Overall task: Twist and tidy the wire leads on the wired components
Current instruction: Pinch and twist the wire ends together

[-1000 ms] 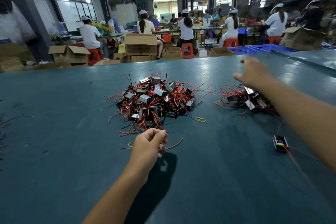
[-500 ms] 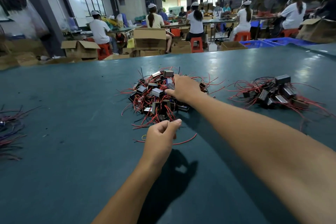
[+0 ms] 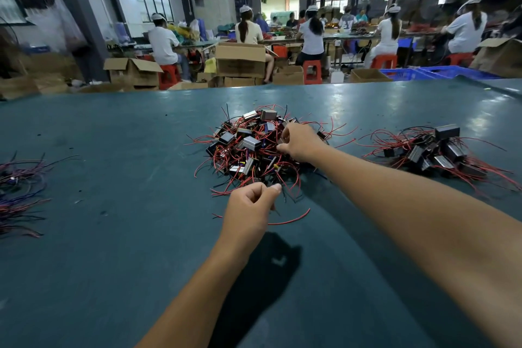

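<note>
Green table (image 3: 113, 248) carries a central pile of wired components (image 3: 248, 147); right hand (image 3: 300, 144) curls its fingers into the pile; left hand (image 3: 248, 210) pinches a red wire (image 3: 293, 217), fingers together.

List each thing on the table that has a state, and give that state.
Central pile of components: heaped, leads tangled.
Right pile: heaped apart, leads splayed.
Loose wires: spread at left edge.
Right hand: fingers curled into central pile.
Left hand: fisted, pinching thin wires beside pile.

Two bare forearms, no sleeves, left hand (image 3: 248, 206) and right hand (image 3: 300, 143) ungloved.
</note>
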`<control>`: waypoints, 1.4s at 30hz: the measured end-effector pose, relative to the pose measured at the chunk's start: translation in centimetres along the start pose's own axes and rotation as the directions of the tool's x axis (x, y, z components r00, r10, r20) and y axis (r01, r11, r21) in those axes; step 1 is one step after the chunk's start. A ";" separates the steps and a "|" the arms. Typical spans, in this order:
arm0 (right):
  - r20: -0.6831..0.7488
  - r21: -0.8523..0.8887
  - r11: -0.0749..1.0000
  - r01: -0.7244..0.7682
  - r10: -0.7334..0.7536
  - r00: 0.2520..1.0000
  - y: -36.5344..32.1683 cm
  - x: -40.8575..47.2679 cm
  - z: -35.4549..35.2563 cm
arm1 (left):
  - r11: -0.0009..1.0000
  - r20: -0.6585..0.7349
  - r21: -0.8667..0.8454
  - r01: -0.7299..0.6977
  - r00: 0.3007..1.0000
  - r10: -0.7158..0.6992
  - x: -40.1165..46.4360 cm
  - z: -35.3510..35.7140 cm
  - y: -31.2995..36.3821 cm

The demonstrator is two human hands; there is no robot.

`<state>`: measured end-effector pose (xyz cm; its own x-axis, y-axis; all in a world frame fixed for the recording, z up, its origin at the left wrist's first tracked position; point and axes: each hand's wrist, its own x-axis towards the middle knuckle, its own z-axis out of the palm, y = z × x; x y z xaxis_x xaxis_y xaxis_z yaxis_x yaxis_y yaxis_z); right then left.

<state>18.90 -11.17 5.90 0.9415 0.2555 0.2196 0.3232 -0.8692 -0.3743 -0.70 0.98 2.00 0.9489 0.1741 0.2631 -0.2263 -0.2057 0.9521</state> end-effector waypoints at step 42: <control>0.128 0.985 0.091 -0.144 0.169 0.977 0.8 -21.9 -0.7 | 0.999 0.295 -0.011 0.053 0.954 -0.048 -2.0 2.1 0.1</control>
<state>-1.57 -17.72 1.42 0.9869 0.1572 0.0365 -0.0128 0.3016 -0.9533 -2.13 -1.46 1.27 0.9812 -0.1081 0.1599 -0.1779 -0.1853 0.9664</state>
